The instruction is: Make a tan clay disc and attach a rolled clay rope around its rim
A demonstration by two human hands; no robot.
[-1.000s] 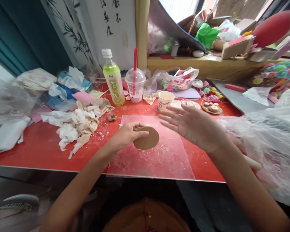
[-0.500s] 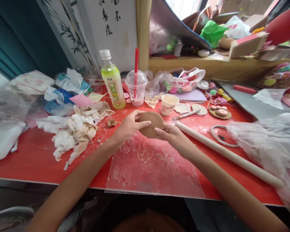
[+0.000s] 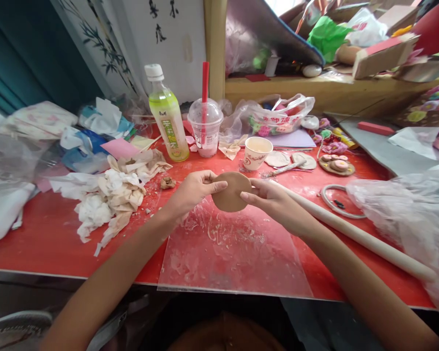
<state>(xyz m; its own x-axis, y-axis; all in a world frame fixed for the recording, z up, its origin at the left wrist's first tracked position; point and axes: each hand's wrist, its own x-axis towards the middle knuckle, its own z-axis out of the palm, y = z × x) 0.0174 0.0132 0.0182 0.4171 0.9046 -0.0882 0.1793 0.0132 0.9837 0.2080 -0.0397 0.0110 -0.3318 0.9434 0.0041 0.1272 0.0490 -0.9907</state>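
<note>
A flat, round brown clay disc (image 3: 231, 193) is held up between my two hands, above a clear plastic sheet (image 3: 234, 263) smeared with clay residue. My left hand (image 3: 197, 190) pinches its left edge, thumb lying across the near face. On the opposite edge, my right hand (image 3: 267, 195) grips it between thumb and fingers; the fingertips behind the disc are hidden. Just beyond stands a paper cup (image 3: 257, 153). A small lump of clay (image 3: 168, 183) lies on the red table (image 3: 51, 243) to the left of my left hand.
A long pale rolling rod (image 3: 358, 231) slants along the right. Crumpled tissues (image 3: 113, 195) lie left. Behind are a green drink bottle (image 3: 168, 122), a lidded cup (image 3: 205, 131) with a red straw, and pale clay discs (image 3: 303, 161). A clear plastic bag (image 3: 417, 214) covers the right edge.
The clay disc has shifted slightly right and turned so its face shows rounder. Both hands still hold its edges. The view has tilted a little.
</note>
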